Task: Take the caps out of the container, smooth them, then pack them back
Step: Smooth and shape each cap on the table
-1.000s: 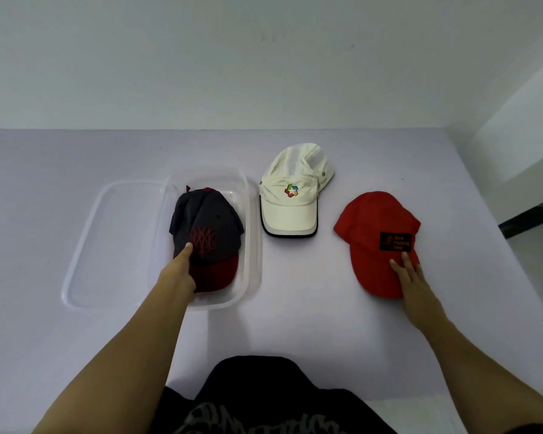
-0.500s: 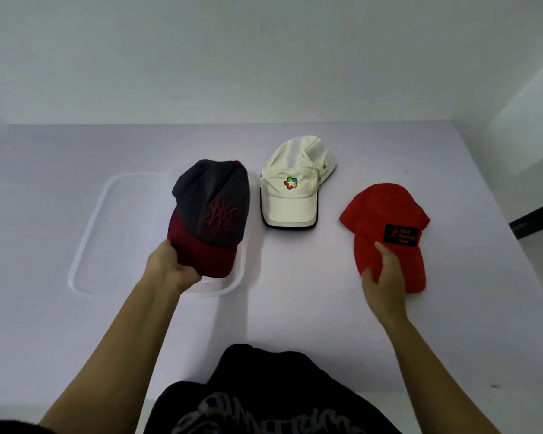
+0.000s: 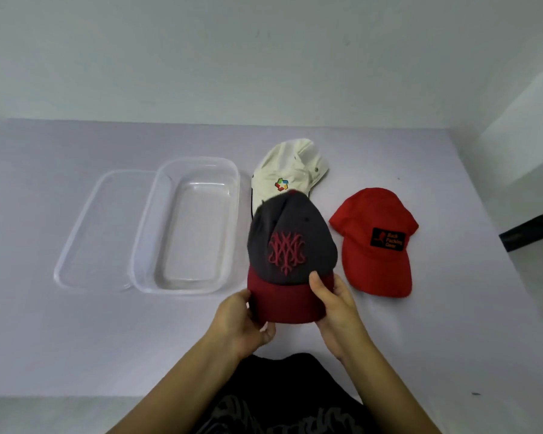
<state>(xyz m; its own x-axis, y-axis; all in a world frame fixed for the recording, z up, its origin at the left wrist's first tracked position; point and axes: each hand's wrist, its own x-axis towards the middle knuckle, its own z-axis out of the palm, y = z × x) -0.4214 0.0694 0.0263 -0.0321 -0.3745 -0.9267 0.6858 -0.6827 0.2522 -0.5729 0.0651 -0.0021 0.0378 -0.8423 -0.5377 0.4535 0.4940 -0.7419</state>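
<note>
1. Both hands grip the dark cap (image 3: 290,245) by its brim. The left hand (image 3: 242,324) holds the brim's left edge and the right hand (image 3: 334,306) its right, thumb on top.
2. To smooth it well, I would set it on the table (image 3: 452,308), pin the brim with one hand and stroke the crown flat with the other.
3. The cap is held up between the hands, crown pointing far.
4. The container (image 3: 198,233), holding no cap, lies to its left, and the red cap (image 3: 373,220) lies just to its right. The white cap (image 3: 290,170) lies beyond, partly hidden by the crown.

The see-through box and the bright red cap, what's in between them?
Head view: the grey cap, held by the left hand and right hand, is between the clear box and the red cap, with the white cap partly hidden behind it.
</note>
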